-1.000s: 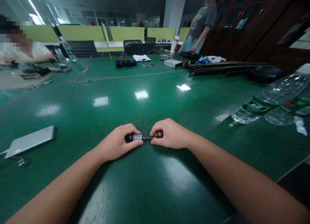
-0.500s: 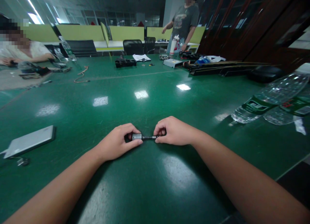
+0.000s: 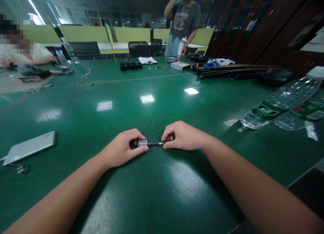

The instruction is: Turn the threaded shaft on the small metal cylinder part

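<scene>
Between thumb and fingers, my left hand (image 3: 126,147) grips a short silver cylinder (image 3: 142,143), which looks like a small motor. A thin dark rod (image 3: 154,144) runs from its right end toward my right hand (image 3: 180,137). That hand pinches the small ringed metal tip (image 3: 161,144) at the rod's other end. Cylinder, rod and tip form one line, lying level just at the green tabletop (image 3: 141,193). My right fingers partly hide the tip, and my left fingers cover the cylinder's left end.
To the left lies a flat silver device (image 3: 31,148) with a cable. Clear plastic bottles (image 3: 265,109) stand at the right. Further back are a black tray (image 3: 131,65), a cord (image 3: 85,78) and dark strips (image 3: 222,70). One person (image 3: 183,25) stands behind the table; another sits at far left.
My hands and the cylinder with its rod have barely moved. The standing person has shifted left and raised an arm toward the head.
</scene>
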The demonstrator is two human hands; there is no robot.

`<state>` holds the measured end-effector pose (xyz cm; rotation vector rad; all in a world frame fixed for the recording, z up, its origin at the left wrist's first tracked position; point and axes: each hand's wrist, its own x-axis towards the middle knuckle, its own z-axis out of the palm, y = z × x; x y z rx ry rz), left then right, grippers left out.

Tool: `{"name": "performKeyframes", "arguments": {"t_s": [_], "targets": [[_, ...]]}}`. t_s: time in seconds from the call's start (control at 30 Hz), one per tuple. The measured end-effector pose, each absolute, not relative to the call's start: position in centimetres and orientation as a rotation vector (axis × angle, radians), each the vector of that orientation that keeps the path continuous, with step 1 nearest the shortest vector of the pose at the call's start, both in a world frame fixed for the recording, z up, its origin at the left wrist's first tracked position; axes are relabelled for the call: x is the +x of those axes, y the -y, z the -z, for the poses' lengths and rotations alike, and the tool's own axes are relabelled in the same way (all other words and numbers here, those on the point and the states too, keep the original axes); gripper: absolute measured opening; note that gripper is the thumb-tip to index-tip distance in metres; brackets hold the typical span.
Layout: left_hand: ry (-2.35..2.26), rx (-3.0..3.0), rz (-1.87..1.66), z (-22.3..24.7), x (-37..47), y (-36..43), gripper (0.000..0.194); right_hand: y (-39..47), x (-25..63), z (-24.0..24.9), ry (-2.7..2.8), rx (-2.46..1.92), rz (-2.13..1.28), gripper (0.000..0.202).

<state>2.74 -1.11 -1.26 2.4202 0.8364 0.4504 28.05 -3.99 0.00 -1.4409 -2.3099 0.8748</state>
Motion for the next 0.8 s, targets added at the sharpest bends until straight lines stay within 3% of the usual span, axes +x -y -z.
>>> {"name": "performKeyframes", "arguments": {"t_s": [0.13,0.8], "targets": [[-0.832,2.422,-0.461,1.2,2.8,1.2,0.023,4.3,26.8,0.5,2.190,-1.410,-0.913,0.021],[-0.853,2.407,-0.482,1.3,3.0,1.0,0.022,4.8,24.5,1.3,2.228,-1.309,-0.692,0.014]]}}
